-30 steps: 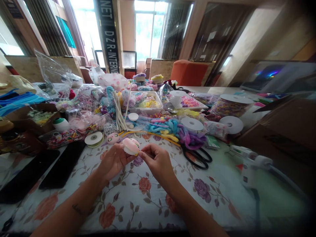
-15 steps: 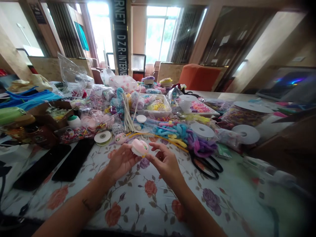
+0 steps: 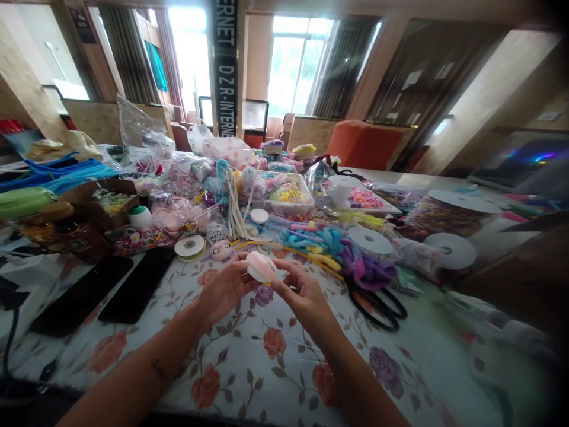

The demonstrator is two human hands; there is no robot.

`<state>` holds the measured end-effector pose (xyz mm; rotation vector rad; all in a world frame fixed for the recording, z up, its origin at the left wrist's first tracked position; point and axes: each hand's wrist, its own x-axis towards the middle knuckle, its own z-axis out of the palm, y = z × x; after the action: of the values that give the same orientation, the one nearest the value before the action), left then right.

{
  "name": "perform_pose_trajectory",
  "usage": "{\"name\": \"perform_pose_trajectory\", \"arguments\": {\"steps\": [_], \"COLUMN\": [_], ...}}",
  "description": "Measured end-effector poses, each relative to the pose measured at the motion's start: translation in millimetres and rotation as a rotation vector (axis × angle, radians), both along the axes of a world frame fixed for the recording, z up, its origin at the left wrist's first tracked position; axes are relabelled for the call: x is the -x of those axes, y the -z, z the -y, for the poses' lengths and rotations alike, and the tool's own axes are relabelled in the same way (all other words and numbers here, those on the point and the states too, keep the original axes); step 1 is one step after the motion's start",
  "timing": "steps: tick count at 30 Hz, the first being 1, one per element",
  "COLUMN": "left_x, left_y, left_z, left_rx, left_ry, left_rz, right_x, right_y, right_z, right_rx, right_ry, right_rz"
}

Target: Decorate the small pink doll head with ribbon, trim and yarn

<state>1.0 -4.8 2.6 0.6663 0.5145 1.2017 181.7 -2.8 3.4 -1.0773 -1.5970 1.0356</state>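
Note:
A small pink-and-white doll head (image 3: 261, 267) with a green eye and a yellow bit at its lower edge is held up over the flowered cloth. My left hand (image 3: 226, 289) grips it from the left, fingers closed round its side. From the right, my right hand (image 3: 304, 296) pinches its edge between thumb and fingertips. Just behind my left fingers lies a second pink doll head (image 3: 221, 250) with painted eyes, on the table. A ribbon spool (image 3: 190, 246) sits to the left of that one.
Black-handled scissors (image 3: 377, 305) lie at the right. Two dark phone-like slabs (image 3: 136, 284) rest on the left. Behind are fuzzy blue stems (image 3: 313, 238), purple fuzzy stems (image 3: 368, 264), white spools (image 3: 370, 239), a bead tray (image 3: 288, 204) and bagged trinkets. A glue gun (image 3: 484, 314) is far right.
The right fingertips have come in against the doll head, which has tilted slightly. The whole view has shifted a little, so everything appears farther right.

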Motion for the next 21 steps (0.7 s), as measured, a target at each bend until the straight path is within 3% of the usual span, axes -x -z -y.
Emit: {"name": "perform_pose_trajectory", "arguments": {"steps": [10, 21], "left_x": [-2.3, -6.1], "left_y": [-0.3, 0.9], "left_z": [2.4, 3.1], "left_rx": [-0.066, -0.155], "left_ry": [-0.072, -0.25], "left_rz": [-0.086, -0.178], "right_x": [3.0, 4.2], "right_y": [-1.7, 3.2], "right_z": [2.6, 0.3], "right_rx": [-0.001, -0.019], "right_ry": [0.038, 0.005], "right_rz": [-0.02, -0.059]}}
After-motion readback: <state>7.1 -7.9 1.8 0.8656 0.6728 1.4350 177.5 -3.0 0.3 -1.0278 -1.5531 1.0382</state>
